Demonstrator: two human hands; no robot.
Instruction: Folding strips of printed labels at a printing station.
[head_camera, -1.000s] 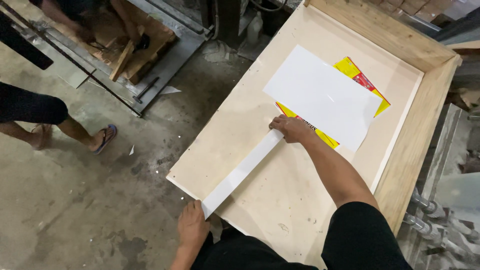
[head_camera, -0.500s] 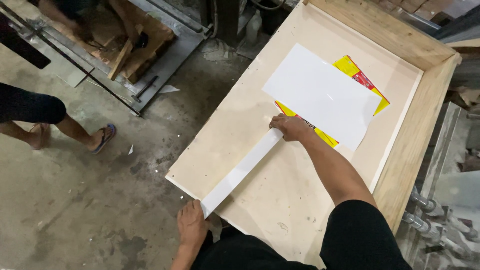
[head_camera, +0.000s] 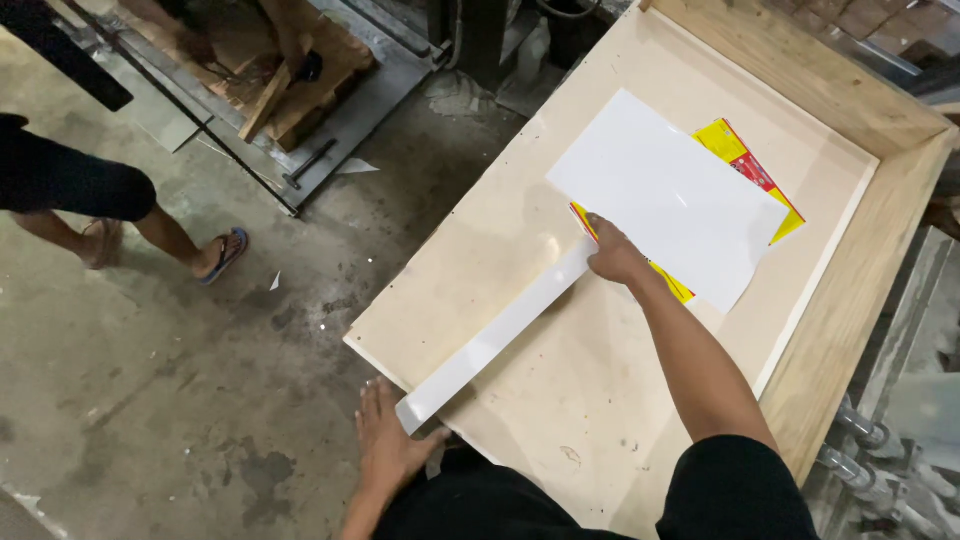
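A long white glossy strip (head_camera: 500, 335) lies diagonally across a pale wooden board (head_camera: 560, 400). My right hand (head_camera: 612, 255) presses its upper end flat, next to a large white sheet (head_camera: 668, 195) that covers a yellow and red printed sheet (head_camera: 745, 160). My left hand (head_camera: 390, 450) rests at the board's near edge, its fingers touching the strip's lower end, which overhangs the edge.
Raised wooden walls (head_camera: 850, 330) bound the board at the right and far sides. To the left is stained concrete floor (head_camera: 150, 400). A person's legs in sandals (head_camera: 215, 255) stand at the left. Another person works over wood pieces (head_camera: 270, 90) on a metal frame at the top.
The view has shifted slightly. My hands and the strip stay as they were; the sandalled feet have barely moved.
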